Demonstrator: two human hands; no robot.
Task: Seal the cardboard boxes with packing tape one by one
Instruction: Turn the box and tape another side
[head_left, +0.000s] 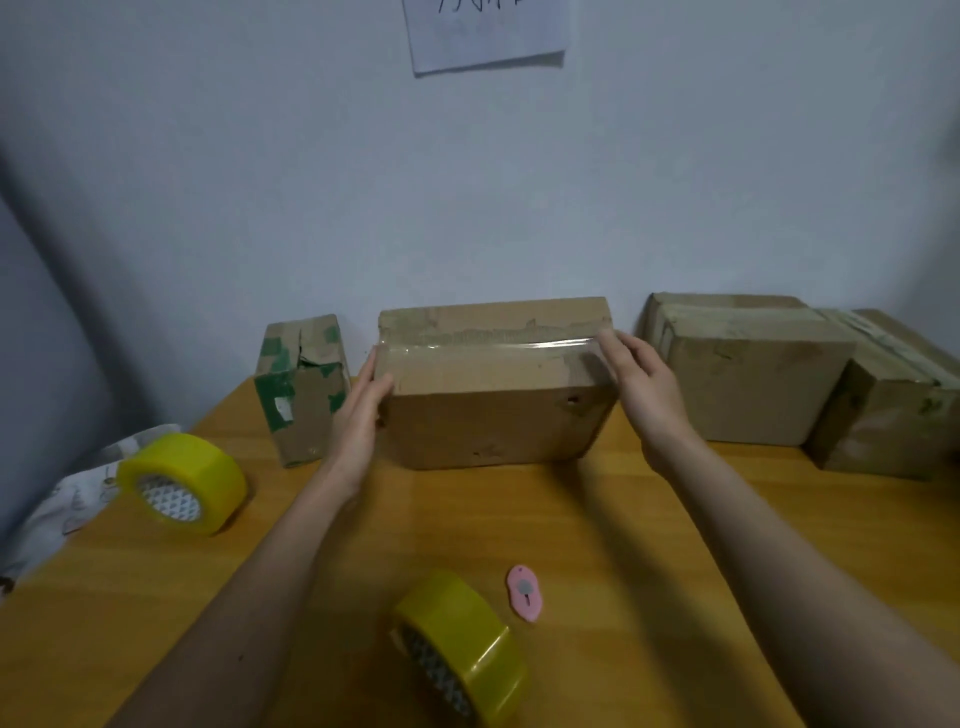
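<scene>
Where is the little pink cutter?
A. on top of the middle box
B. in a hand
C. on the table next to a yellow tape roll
C: the pink cutter lies on the wooden table beside the near yellow tape roll, and neither hand holds it.

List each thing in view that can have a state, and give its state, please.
middle box: flaps closed, clear tape along top seam
left hand: open, flat on the box's left end
right hand: open, at its right end
small box: torn, green tape patches
near tape roll: lying unused
far tape roll: lying unused
pink cutter: lying untouched
</scene>
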